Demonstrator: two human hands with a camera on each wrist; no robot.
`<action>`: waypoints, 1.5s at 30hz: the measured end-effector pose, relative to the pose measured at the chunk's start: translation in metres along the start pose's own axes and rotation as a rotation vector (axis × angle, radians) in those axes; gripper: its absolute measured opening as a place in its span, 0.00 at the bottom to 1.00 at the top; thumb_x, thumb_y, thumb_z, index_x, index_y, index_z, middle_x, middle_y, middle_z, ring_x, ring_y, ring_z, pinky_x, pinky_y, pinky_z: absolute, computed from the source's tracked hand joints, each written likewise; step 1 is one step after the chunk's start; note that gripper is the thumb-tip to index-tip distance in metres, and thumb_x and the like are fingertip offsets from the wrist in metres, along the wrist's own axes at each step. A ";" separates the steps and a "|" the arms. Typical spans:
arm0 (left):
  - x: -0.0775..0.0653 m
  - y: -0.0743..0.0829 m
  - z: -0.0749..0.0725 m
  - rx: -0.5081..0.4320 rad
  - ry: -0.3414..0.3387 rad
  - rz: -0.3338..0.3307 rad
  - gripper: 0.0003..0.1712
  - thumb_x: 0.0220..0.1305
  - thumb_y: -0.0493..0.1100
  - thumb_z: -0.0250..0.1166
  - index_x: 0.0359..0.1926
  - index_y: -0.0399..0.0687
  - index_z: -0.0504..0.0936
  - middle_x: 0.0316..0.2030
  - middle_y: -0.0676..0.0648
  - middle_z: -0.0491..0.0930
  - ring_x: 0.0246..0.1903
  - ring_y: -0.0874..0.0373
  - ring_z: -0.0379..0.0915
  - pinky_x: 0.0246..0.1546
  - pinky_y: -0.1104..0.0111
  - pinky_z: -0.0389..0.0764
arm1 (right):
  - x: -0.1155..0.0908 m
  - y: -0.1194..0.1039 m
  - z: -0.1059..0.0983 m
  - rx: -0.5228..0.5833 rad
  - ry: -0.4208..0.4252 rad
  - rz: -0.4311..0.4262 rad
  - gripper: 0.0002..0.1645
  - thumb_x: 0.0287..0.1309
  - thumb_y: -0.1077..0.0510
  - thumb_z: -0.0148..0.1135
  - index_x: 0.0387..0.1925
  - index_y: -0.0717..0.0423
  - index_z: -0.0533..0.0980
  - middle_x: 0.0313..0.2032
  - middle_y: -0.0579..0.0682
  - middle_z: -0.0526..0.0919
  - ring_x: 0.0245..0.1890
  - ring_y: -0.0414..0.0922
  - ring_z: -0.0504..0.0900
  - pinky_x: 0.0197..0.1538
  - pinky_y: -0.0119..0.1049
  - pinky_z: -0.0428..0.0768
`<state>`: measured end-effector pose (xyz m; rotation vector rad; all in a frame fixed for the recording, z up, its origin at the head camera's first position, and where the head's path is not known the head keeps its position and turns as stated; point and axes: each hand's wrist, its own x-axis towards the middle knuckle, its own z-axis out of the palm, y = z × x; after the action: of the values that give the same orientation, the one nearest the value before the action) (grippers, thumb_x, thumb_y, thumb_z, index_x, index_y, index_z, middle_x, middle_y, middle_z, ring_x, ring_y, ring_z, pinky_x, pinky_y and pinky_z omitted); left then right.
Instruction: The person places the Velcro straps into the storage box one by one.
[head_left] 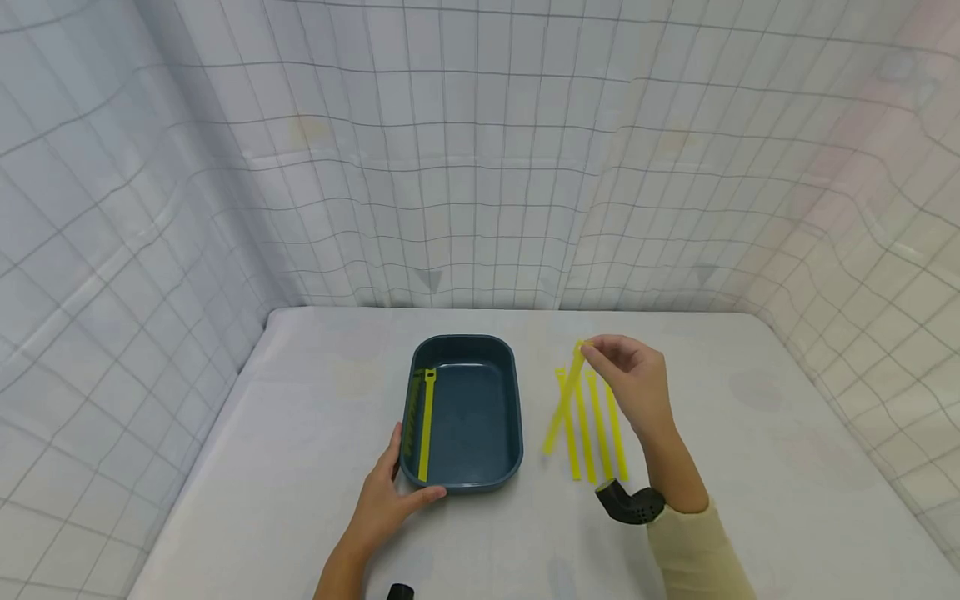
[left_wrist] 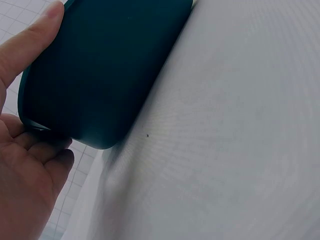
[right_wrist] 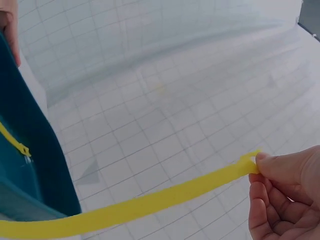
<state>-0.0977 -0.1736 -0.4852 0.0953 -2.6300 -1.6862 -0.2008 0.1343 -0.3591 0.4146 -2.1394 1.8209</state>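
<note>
A dark teal rectangular tray (head_left: 476,425) stands on the table, with one yellow cable strap (head_left: 427,425) lying lengthwise along its left side. My left hand (head_left: 381,504) holds the tray's near left corner, thumb at the front rim and fingers around the left wall. In the left wrist view the tray's outer wall (left_wrist: 105,70) fills the upper left. Right of the tray, my right hand (head_left: 637,379) pinches another yellow cable strap (right_wrist: 150,202) by its slotted head between thumb and fingers. That strap hangs down to the left, above several matching straps (head_left: 599,425) lying side by side.
The white table (head_left: 315,433) is enclosed by grid-patterned white cloth (head_left: 480,183) at the back and both sides. A black curved device (head_left: 632,505) sits at my right wrist, and the tip of another dark one (head_left: 401,592) shows at the bottom edge.
</note>
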 end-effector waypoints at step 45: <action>-0.002 0.000 0.001 -0.007 0.019 0.021 0.64 0.43 0.52 0.75 0.71 0.42 0.43 0.68 0.39 0.48 0.66 0.46 0.46 0.61 0.54 0.56 | 0.006 0.048 0.149 0.176 -0.325 0.281 0.13 0.55 0.60 0.63 0.37 0.68 0.79 0.32 0.53 0.82 0.38 0.55 0.79 0.44 0.42 0.79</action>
<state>-0.0960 -0.1726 -0.4855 0.0822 -2.6020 -1.6797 -0.2323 -0.0057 -0.4226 0.5016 -2.3554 2.2424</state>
